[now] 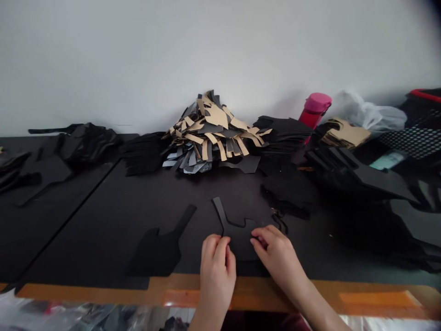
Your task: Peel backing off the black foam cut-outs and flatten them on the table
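One black cutout (242, 241) is pinched by the left hand (217, 264) and right hand (276, 250), beside one dark piece (158, 250).

Black cut piece (241, 243), black tabletop (113, 220), tan-and-grey strip pile (214, 131), pink-and-red bottle (314, 110), pale grey wall (138, 59)

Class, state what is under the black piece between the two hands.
Dark tabletop shows around the black piece; whatever lies directly underneath is covered and cannot be seen.
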The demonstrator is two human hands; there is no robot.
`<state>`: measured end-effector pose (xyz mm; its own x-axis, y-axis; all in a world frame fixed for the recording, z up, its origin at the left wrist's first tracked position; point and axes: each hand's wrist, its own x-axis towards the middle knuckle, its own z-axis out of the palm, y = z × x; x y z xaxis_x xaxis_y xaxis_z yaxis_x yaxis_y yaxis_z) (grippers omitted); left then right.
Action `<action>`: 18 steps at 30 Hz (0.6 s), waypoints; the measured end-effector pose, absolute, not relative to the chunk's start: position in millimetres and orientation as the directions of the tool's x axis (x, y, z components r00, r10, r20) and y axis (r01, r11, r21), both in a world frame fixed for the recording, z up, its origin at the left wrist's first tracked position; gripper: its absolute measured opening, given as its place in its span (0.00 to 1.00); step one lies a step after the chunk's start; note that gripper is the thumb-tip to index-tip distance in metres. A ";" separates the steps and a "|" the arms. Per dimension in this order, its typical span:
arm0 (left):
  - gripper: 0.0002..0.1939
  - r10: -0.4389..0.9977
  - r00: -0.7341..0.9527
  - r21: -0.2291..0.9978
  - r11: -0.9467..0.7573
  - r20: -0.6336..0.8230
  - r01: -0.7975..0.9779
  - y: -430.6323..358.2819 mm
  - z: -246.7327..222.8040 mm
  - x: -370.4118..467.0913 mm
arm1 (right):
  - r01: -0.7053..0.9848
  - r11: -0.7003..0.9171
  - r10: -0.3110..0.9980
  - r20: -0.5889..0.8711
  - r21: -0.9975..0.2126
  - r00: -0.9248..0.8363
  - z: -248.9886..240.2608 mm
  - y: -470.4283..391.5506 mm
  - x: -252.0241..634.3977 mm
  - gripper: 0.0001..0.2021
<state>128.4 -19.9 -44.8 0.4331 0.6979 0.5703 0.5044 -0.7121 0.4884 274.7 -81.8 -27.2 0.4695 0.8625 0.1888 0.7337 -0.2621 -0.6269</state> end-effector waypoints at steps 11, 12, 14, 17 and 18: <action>0.11 0.721 0.422 0.535 -0.692 0.550 0.485 -21.8 -43.3 126.6 | 0.728 -0.280 0.871 0.154 -0.626 0.467 -25.7 -81.9 276.2 0.06; 0.11 0.716 0.423 0.531 -0.697 0.555 0.483 -21.9 -43.3 126.6 | 0.730 -0.284 0.869 0.155 -0.622 0.470 -25.7 -81.8 276.1 0.06; 0.11 0.710 0.421 0.525 -0.702 0.565 0.480 -22.0 -43.3 127.0 | 0.730 -0.294 0.864 0.155 -0.617 0.479 -25.7 -81.6 275.8 0.06; 0.11 0.705 0.428 0.512 -0.707 0.566 0.488 -21.5 -43.4 128.0 | 0.725 -0.298 0.863 0.148 -0.621 0.483 -25.1 -81.3 275.1 0.06; 0.11 0.703 0.432 0.504 -0.709 0.565 0.494 -21.2 -43.4 128.2 | 0.724 -0.301 0.863 0.145 -0.621 0.484 -24.6 -81.2 274.9 0.06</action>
<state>128.2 -21.2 -43.4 0.4323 0.7026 0.5652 0.4936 -0.7089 0.5038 274.9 -81.2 -24.6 0.4836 0.8631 0.1453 0.7236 -0.3009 -0.6211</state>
